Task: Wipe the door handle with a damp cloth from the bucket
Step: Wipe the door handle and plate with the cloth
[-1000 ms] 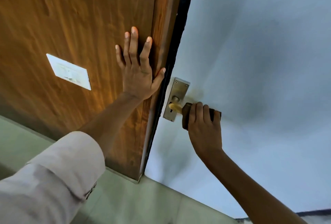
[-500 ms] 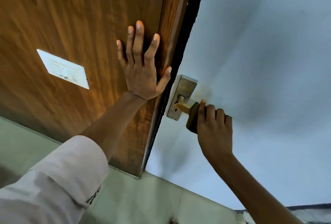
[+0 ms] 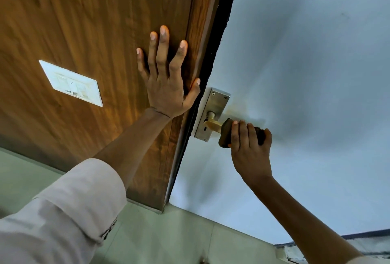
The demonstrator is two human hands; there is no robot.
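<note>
the left hand point(image 3: 166, 86) lies flat and open, fingers spread, palm against a wood-grain panel point(image 3: 88, 21) with a glossy brown finish. to the left of that hand sits a white rectangular switch plate point(image 3: 71, 83), smooth, its markings too blurred to read. a pale sleeve point(image 3: 69, 206), rolled at the cuff, covers the left forearm lower down.

just right of the left thumb runs a dark vertical gap, then the pale grey-white door point(image 3: 306, 74), matte, with a yellowish stain above the right hand. a brushed-metal backplate point(image 3: 213, 114), tall and rectangular with screws at the corners, is fixed near the door's edge, between the two hands.

the right hand point(image 3: 250, 150) is closed around a dark brown cloth point(image 3: 225, 133), which is wrapped over the door handle point(image 3: 213, 124). only the brass-coloured neck of the handle shows, just left of the right fingers; the rest of the lever is hidden under cloth and hand. the cloth's texture cannot be made out. the right forearm is cut off at the lower right corner.
</note>
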